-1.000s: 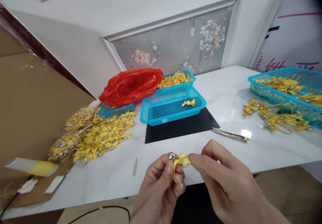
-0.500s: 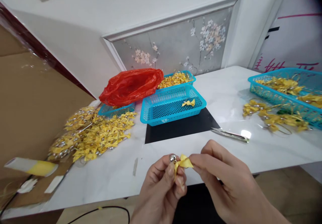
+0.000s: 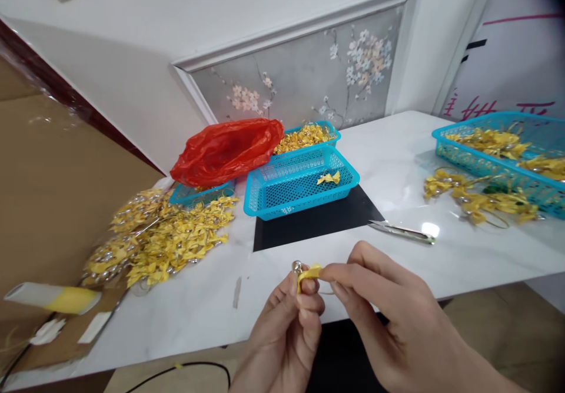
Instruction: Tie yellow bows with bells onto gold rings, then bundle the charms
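Observation:
A small yellow ribbon bow with a silver bell is pinched between both my hands at the table's front edge. My left hand grips it from below, thumb and fingers closed on the ribbon. My right hand pinches the ribbon's right end with thumb and forefinger. Behind them stands a blue basket holding one finished yellow bow. A pile of yellow bows with bells lies at the left.
A pair of thread snips lies right of a black mat. A red plastic bag covers another basket. A blue basket of bows and loose bows sit at the right. A tape roll lies at the far left.
My hands have drawn closer together and folded the ribbon tighter. The bell has tipped up above my left thumb. The view has shifted slightly downward.

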A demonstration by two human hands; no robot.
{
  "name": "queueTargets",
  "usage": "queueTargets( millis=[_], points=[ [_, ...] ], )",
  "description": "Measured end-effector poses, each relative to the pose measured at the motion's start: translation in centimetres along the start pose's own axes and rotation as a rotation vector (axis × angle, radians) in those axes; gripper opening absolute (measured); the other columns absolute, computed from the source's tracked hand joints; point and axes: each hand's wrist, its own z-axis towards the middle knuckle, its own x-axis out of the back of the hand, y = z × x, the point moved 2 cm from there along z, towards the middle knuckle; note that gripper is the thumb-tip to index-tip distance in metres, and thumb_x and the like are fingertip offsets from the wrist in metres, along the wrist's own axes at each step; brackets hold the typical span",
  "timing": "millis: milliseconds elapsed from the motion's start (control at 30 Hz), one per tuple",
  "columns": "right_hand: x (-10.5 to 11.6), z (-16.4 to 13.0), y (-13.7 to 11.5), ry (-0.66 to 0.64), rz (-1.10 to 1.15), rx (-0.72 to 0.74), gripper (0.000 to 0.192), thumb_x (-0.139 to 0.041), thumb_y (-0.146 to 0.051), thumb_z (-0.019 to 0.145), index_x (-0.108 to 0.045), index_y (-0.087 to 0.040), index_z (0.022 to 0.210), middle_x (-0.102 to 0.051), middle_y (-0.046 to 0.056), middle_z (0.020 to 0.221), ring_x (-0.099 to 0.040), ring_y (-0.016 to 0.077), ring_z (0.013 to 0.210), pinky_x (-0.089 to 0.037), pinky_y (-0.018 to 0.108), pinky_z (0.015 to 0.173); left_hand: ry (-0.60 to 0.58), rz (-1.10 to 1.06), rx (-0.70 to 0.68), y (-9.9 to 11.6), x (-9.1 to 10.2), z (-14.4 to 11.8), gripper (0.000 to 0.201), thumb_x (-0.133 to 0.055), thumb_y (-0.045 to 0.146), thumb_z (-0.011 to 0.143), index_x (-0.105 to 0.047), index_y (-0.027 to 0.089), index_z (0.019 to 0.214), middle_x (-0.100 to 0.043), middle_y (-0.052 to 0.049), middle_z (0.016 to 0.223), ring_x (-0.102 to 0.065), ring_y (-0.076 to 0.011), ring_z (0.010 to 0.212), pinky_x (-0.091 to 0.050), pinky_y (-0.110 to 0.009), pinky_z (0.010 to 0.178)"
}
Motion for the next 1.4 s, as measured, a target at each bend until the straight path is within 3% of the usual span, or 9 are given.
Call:
queueTargets(
  millis=[200,333,433,567,733,867,1000,1200,1400],
  points=[
    [0.1,0.6,-0.1,-0.017,-0.071,0.008,0.025,-0.042,-0.002,0.084,-0.066,-0.007,0.091,-0.045,0.006,0.072,-0.045,0.0157,0.061,-0.040,0.026,0.049,0.163,-0.114,0.037,-0.2,-0.8,0.1,0.040,-0.025,0.007,0.100,-0.061,0.007,0.082,-0.067,-0.012,0.071,-0.069,-0.0093,0.050,-0.059,-0.015,0.049],
    [0.1,0.6,-0.1,-0.011,-0.084,0.000,0.023,-0.042,-0.002,0.083,-0.064,-0.009,0.086,-0.044,0.006,0.071,-0.043,0.0155,0.060,-0.039,0.026,0.049,0.143,-0.012,-0.036,-0.2,-0.9,0.2,0.039,-0.028,0.001,0.097,-0.064,0.007,0.083,-0.067,-0.010,0.071,-0.068,-0.0076,0.051,-0.059,-0.015,0.050],
    [0.2,0.5,-0.2,-0.019,-0.094,-0.013,0.022,-0.043,-0.003,0.083,-0.063,-0.011,0.082,-0.044,0.005,0.071,-0.042,0.0151,0.060,-0.038,0.026,0.049,0.067,0.124,-0.136,-0.1,-0.8,0.3,0.034,-0.039,-0.003,0.094,-0.069,0.007,0.081,-0.068,-0.008,0.070,-0.066,-0.0059,0.054,-0.058,-0.012,0.051],
    [0.4,0.5,-0.3,-0.046,-0.070,-0.058,0.023,-0.042,-0.005,0.086,-0.062,-0.012,0.079,-0.043,0.004,0.071,-0.042,0.0142,0.058,-0.037,0.025,0.049,-0.019,0.321,-0.285,-0.2,-0.9,0.3,0.004,-0.076,0.005,0.075,-0.074,0.009,0.076,-0.067,-0.003,0.063,-0.060,-0.0044,0.050,-0.055,-0.010,0.049],
    [0.7,0.5,-0.3,-0.063,-0.049,-0.092,0.024,-0.041,-0.006,0.088,-0.064,-0.012,0.083,-0.043,0.003,0.071,-0.043,0.0134,0.058,-0.037,0.025,0.048,-0.026,0.446,-0.385,-0.2,-0.9,0.4,0.021,-0.088,0.018,0.061,-0.076,0.013,0.076,-0.068,-0.001,0.062,-0.059,-0.0056,0.052,-0.055,-0.013,0.051],
    [0.8,0.4,-0.2,-0.034,-0.032,-0.070,0.023,-0.042,-0.005,0.088,-0.065,-0.011,0.090,-0.045,0.004,0.072,-0.045,0.0138,0.058,-0.039,0.025,0.049,0.032,0.379,-0.322,-0.3,-1.2,0.3,0.024,-0.091,0.015,0.055,-0.075,0.012,0.072,-0.066,0.000,0.060,-0.058,-0.0035,0.049,-0.052,-0.009,0.048],
    [0.5,0.4,-0.3,-0.014,-0.027,-0.067,0.022,-0.042,-0.005,0.087,-0.063,-0.011,0.086,-0.044,0.004,0.071,-0.045,0.0136,0.057,-0.039,0.025,0.048,0.079,0.340,-0.288,-0.4,-1.6,0.0,0.019,-0.088,0.007,0.058,-0.074,0.011,0.069,-0.067,0.000,0.060,-0.058,-0.0022,0.049,-0.052,-0.007,0.048],
    [0.1,0.4,-0.4,0.006,0.006,-0.079,0.020,-0.043,-0.005,0.088,-0.061,-0.013,0.082,-0.044,0.003,0.070,-0.045,0.0125,0.056,-0.040,0.024,0.049,0.082,0.382,-0.336,-0.6,-1.7,-0.1,0.031,-0.094,0.015,0.047,-0.074,0.013,0.070,-0.066,0.001,0.058,-0.057,-0.0029,0.047,-0.052,-0.008,0.048],
    [0.1,0.2,-0.2,0.009,0.011,-0.069,0.019,-0.045,-0.007,0.090,-0.061,-0.014,0.084,-0.047,0.003,0.072,-0.047,0.0128,0.058,-0.042,0.025,0.052,0.093,0.420,-0.411,-0.8,-1.5,-0.1,0.033,-0.094,0.018,0.050,-0.073,0.015,0.075,-0.067,0.002,0.059,-0.058,-0.0044,0.049,-0.053,-0.010,0.049]
  ],
)
